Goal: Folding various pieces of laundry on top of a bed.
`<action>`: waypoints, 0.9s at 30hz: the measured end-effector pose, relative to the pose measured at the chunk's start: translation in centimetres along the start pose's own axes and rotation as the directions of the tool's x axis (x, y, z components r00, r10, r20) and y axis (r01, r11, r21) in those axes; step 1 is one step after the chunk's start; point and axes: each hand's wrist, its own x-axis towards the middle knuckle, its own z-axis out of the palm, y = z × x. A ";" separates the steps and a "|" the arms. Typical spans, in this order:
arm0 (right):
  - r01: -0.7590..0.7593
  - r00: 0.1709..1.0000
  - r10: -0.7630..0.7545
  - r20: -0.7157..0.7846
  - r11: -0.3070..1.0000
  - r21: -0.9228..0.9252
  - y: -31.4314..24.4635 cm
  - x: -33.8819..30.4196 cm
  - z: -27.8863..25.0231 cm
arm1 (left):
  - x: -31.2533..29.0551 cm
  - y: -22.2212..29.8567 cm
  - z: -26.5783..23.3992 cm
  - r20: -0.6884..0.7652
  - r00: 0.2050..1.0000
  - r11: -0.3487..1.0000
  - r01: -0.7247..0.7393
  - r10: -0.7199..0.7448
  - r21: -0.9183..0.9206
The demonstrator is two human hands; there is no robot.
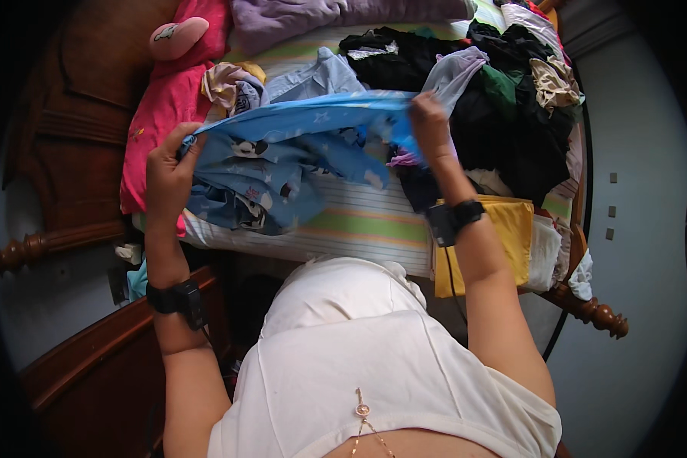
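A light blue cloth [282, 164] printed with stars and cartoon figures is stretched between my two hands above the bed. My left hand [170, 164] pinches its left corner, thumb and fingers closed together. At the other end, my right hand [430, 126] grips the upper right edge; that hand and the cloth around it are smeared by motion. The top edge runs nearly straight, while the lower part hangs in loose folds over the striped bedsheet [374, 237]. I cannot make out whether the cloth is a garment or a bed cover.
Black clothes [511, 145] pile up at the right, beside a yellow cloth [504, 237] on the near edge. A pink cover [149, 153] lies along the left, and a purple blanket [343, 19] at the back. Wooden headboard [76, 122] and bedpost [599, 313] flank the bed.
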 end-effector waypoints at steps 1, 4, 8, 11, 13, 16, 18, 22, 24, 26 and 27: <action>0.035 0.991 -0.030 -0.133 0.999 0.035 -2.4 3.0 -3.4 | -0.5 -1.0 -0.6 0.021 1.000 0.999 -0.008 0.007 0.046; 0.126 0.922 -0.192 -0.335 0.970 -0.209 -5.9 6.5 -9.7 | -0.7 -1.3 -0.1 0.084 0.996 0.997 -0.011 0.005 0.072; 0.211 0.918 -0.328 -0.223 0.880 -0.426 -3.7 4.5 -8.1 | -0.1 -2.3 0.6 -0.047 0.997 0.998 -0.055 0.056 0.027; 0.091 0.968 -0.068 0.241 0.992 -0.087 0.3 3.7 -7.3 | 0.2 -2.5 0.5 0.033 0.997 0.991 -0.073 0.069 0.111; 0.112 0.985 -0.136 -0.102 0.970 -0.214 -1.2 5.9 -8.7 | 0.0 -0.9 1.5 0.034 0.997 0.991 -0.077 0.073 0.113; 0.182 0.950 -0.249 -0.189 0.932 -0.313 -3.8 6.6 -8.0 | 0.2 -0.9 1.3 0.018 0.999 0.995 -0.035 0.033 0.092; 0.402 0.902 -0.430 0.030 0.813 -0.421 -4.6 4.6 -5.3 | 0.8 -1.9 1.0 -0.191 0.982 0.998 0.011 0.000 0.055; 0.560 0.789 -0.564 0.243 0.823 0.094 -10.5 -1.5 -2.4 | 0.6 -1.8 0.2 -0.280 0.959 0.998 0.038 -0.053 -0.056; 0.513 0.705 -0.544 0.454 0.834 0.203 -12.0 -4.3 -0.7 | 0.4 -1.4 -0.2 -0.289 0.955 0.997 0.046 -0.062 -0.062; 0.522 0.699 -0.608 0.376 0.793 0.313 -11.2 -6.8 2.3 | 0.4 -0.5 0.1 -0.257 0.963 0.993 0.059 -0.083 -0.100; 0.519 0.702 -0.605 0.376 0.796 0.311 -10.8 -7.9 3.8 | 0.3 0.0 0.2 -0.253 0.964 0.993 0.057 -0.081 -0.099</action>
